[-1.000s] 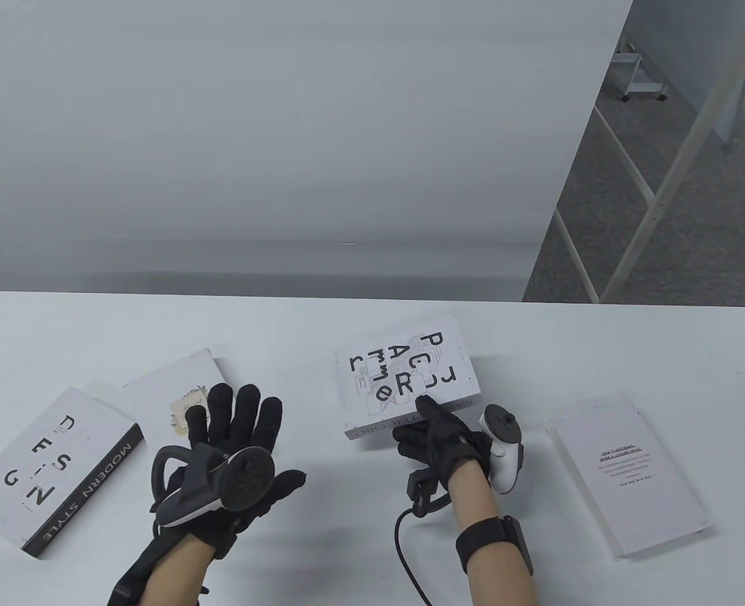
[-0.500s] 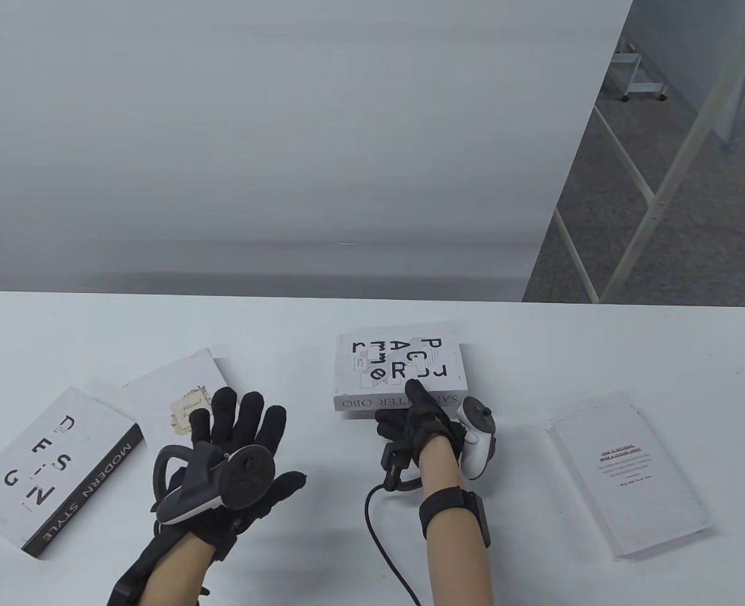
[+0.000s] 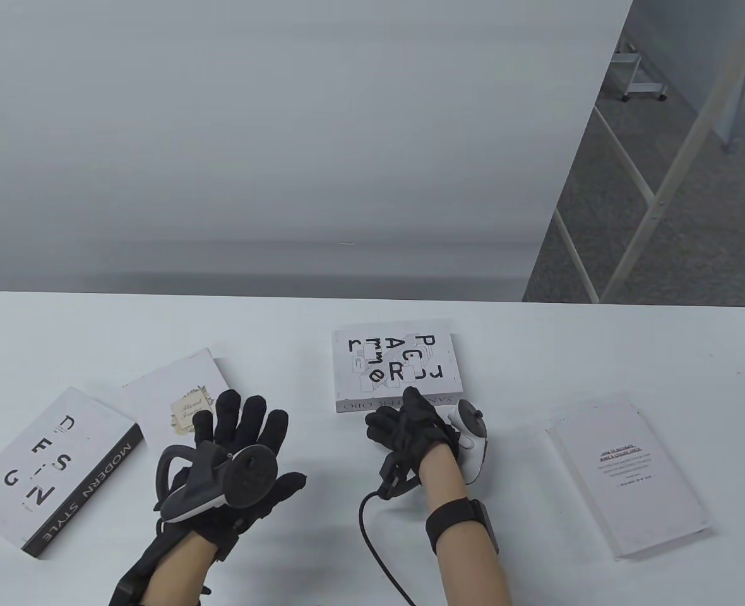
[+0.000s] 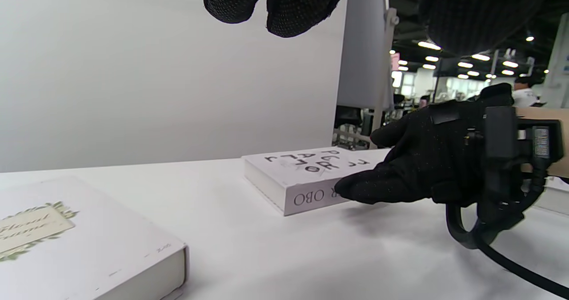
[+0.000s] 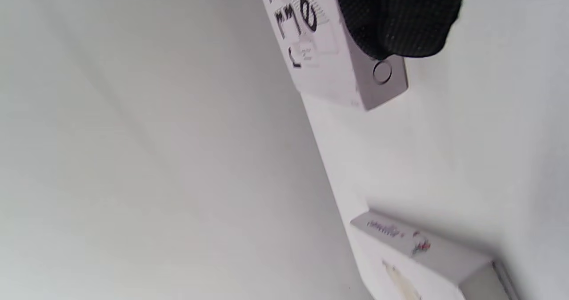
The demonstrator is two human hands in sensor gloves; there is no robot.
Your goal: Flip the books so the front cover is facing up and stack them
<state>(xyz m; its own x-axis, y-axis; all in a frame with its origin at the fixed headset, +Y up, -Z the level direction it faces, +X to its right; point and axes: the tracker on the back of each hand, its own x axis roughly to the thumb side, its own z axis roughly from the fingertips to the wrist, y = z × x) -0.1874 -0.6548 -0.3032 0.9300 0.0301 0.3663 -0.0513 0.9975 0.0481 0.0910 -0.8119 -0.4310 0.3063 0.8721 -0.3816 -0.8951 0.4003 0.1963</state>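
Observation:
A white book with black scattered letters (image 3: 394,369) lies cover up at the table's middle. My right hand (image 3: 398,409) grips its near spine edge, thumb on the cover and fingers against the spine; this also shows in the left wrist view (image 4: 400,175). My left hand (image 3: 246,420) is open with fingers spread, empty, by the near corner of a white floral-label book (image 3: 170,391). A white book with a black "MODERN STYLE" spine (image 3: 50,470) lies at the far left. A white book with small text (image 3: 628,470) lies at the right.
The white table (image 3: 322,505) has a rounded far edge, with a grey wall panel behind it. A black cable (image 3: 372,536) trails from my right wrist toward the near edge. Floor and metal frames lie beyond the right side.
My right hand has moved left and lowered the lettered book from a raised tilt to lie flat and square on the table. My left hand has barely moved.

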